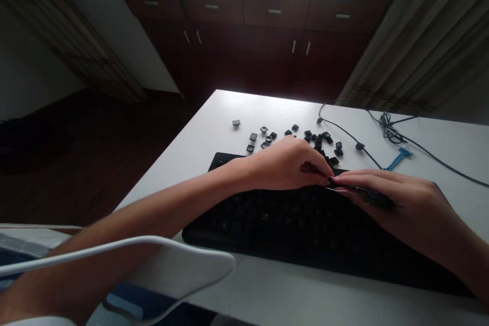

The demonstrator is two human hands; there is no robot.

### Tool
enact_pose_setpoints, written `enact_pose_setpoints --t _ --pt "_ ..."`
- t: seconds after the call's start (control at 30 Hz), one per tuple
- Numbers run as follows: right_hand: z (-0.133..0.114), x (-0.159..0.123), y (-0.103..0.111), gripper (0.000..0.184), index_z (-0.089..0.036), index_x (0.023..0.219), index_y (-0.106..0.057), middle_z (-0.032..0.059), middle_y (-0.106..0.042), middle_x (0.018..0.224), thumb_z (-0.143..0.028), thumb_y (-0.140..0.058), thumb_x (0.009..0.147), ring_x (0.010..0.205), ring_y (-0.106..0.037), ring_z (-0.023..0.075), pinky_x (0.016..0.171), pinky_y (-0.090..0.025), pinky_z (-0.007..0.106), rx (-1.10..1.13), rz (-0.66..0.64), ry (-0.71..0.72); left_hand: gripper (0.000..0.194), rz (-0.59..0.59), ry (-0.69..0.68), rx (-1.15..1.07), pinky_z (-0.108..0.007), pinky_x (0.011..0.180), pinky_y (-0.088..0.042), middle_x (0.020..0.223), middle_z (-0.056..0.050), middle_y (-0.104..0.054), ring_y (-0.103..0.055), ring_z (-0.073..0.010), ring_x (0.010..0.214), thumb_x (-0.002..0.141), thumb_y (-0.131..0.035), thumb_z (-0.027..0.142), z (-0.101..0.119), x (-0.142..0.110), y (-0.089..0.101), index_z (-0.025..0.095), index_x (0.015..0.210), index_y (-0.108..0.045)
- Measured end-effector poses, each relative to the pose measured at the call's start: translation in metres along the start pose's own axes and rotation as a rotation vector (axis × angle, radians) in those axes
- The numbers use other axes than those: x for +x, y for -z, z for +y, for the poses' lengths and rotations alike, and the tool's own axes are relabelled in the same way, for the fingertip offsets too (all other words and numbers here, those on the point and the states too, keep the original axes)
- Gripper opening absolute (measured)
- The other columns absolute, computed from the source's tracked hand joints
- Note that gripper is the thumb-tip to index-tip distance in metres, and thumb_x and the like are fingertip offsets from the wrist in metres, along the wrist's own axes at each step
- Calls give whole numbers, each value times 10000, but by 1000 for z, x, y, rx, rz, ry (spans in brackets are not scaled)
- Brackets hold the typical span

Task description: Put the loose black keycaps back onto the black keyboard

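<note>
A black keyboard point(263, 234) lies on the white table, partly covered by my hands and left forearm. Above its back edge, my left hand point(296, 163) is closed, its fingertips pinching a small dark piece that looks like a keycap. My right hand point(408, 198) grips a wire keycap puller point(378, 198) with a dark handle. The puller's thin wires reach to my left fingertips. Loose black keycaps point(318, 143) lie in a pile behind my hands, with several more point(253, 136) scattered to the left.
A blue-handled brush point(398, 159) rests on the table point(214, 117) at the right. A black cable point(391, 132) is bundled beyond it. One white cord point(153, 239) crosses the near left foreground. Wooden cabinets point(244, 56) stand under the window behind the table.
</note>
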State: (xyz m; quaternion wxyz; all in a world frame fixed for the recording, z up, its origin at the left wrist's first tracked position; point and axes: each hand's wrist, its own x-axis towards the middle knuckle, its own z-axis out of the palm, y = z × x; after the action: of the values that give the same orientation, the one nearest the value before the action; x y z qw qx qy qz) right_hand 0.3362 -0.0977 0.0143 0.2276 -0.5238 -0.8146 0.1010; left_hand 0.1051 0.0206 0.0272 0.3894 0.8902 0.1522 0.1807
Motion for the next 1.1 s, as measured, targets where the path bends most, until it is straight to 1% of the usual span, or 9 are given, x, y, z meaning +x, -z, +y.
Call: enact_pose_setpoints --t 0.17,0.33,0.5,0.6,0.73,0.9,1.0,1.1 --pt "6 -1 1 315 -342 1198 -685 20 -723 1186 -243 -612 908 1003 -710 288 828 -591 453 13 -53 54 197 0 -36 52 -241 766 -551 935 -8 -770 -703 -123 835 880 -632 111 -7 1 4 193 994 -771" --pt "10 -6 5 447 -353 1268 -637 16 -699 1250 -178 -584 860 1060 -694 311 820 -599 462 -84 -92 146 198 -25 -85 102 -258 756 -541 932 -21 -765 -696 -130 822 880 -615 103 -7 0 2 187 966 -773" --pt "11 -8 9 479 -344 1303 -612 24 -681 1288 -182 -580 854 1036 -709 304 805 -614 449 -141 -117 199 201 -46 -103 146 -271 789 -539 945 -42 -763 -692 -135 829 876 -609 85 -3 -1 3 160 964 -773" --pt "8 -6 8 439 -339 1274 -644 26 -688 1272 -211 -611 855 991 -727 300 784 -621 427 -134 -102 204 204 -44 -104 176 -279 800 -537 950 -36 -758 -691 -142 832 875 -610 84 -2 -1 3 178 950 -775" --pt "4 -3 7 368 -328 1213 -676 43 -685 1249 -243 -632 858 930 -735 291 748 -616 412 -126 -74 189 175 -24 -148 204 -274 770 -530 975 -54 -749 -677 -144 817 871 -629 97 -2 -2 0 167 944 -771" --pt "-1 -1 5 288 -291 1162 -647 71 -662 1220 -236 -619 881 879 -718 249 706 -585 364 -104 -85 161 162 -7 -179 228 -273 737 -523 1029 -79 -721 -664 -149 820 887 -650 181 0 -4 -5 151 999 -763" --pt "-5 1 6 198 -278 1084 -654 69 -664 1187 -242 -615 893 815 -702 214 665 -560 332 -99 -95 139 173 -4 -199 236 -280 752 -523 1043 -82 -699 -657 -160 846 891 -674 235 -2 -4 -9 150 1013 -762" --pt "-8 2 5 145 -264 1032 -663 74 -663 1161 -245 -613 897 766 -683 198 645 -541 326 -88 -109 105 176 6 -204 272 -290 768 -520 1046 -78 -691 -648 -171 866 896 -680 263 -4 -3 -13 159 1005 -769"
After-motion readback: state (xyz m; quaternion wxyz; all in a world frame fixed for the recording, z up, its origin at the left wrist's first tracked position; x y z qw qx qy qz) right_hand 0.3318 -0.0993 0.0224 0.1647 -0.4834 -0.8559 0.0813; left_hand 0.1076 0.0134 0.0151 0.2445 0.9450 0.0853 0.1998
